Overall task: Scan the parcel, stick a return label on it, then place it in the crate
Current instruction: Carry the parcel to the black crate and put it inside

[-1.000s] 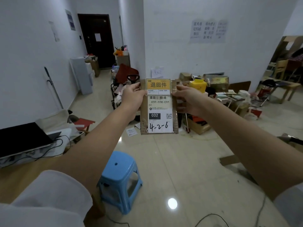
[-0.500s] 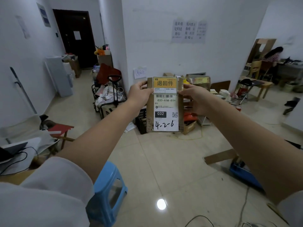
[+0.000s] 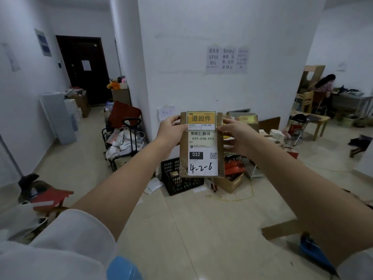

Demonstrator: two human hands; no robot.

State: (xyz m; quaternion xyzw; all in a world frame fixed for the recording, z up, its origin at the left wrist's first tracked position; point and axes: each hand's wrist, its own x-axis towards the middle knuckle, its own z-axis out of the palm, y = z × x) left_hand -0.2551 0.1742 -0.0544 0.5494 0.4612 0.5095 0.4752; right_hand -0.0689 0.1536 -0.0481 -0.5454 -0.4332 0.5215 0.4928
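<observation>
Since both your hands, left hand (image 3: 170, 128) and right hand (image 3: 235, 134), grip the flat brown cardboard parcel (image 3: 201, 145) with its yellow return label (image 3: 201, 120) on, looks like labelling's done, so lower it into the black plastic crate (image 3: 177, 178).

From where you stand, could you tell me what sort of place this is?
Probably an informal parcel-sorting room in an office or flat: a labelled parcel held up, a black crate on the floor against the wall, and open cardboard boxes piled beside it.
</observation>
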